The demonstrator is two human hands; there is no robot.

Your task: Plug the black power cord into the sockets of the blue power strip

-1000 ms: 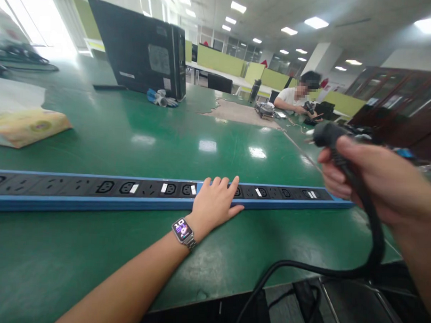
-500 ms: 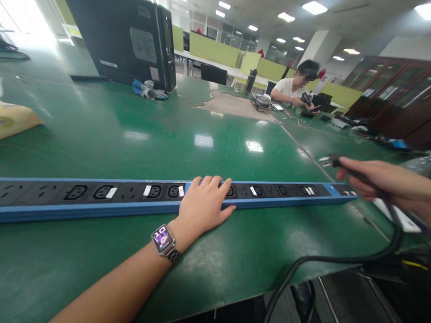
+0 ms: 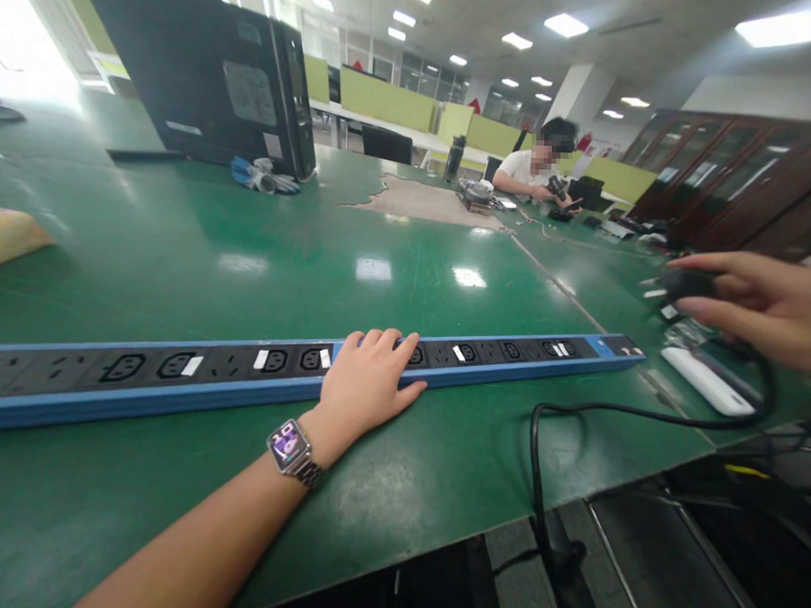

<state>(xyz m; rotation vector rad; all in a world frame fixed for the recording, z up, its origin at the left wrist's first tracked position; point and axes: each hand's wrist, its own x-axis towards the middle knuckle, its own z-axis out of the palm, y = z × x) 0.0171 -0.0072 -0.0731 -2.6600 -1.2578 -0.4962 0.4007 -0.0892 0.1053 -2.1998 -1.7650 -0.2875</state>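
Observation:
A long blue and black power strip with several sockets and white labels lies across the green table. My left hand, with a watch on its wrist, rests over the strip's middle, fingers draped across its top and thumb along the near side. At the right, my right hand pinches a black plug above the table, past the strip's right end. The plug's metal pins point left. Its black cable loops down onto the table and over the near edge.
A black computer case stands at the back left with gloves beside it. A white bar-shaped object lies at the right. Across the table sits a person holding a dark object. A bottle stands nearby.
My right hand has moved up and to the right with the plug, away from the strip's end. More cable lies on the table. My left hand stays on the strip; the view has shifted slightly.

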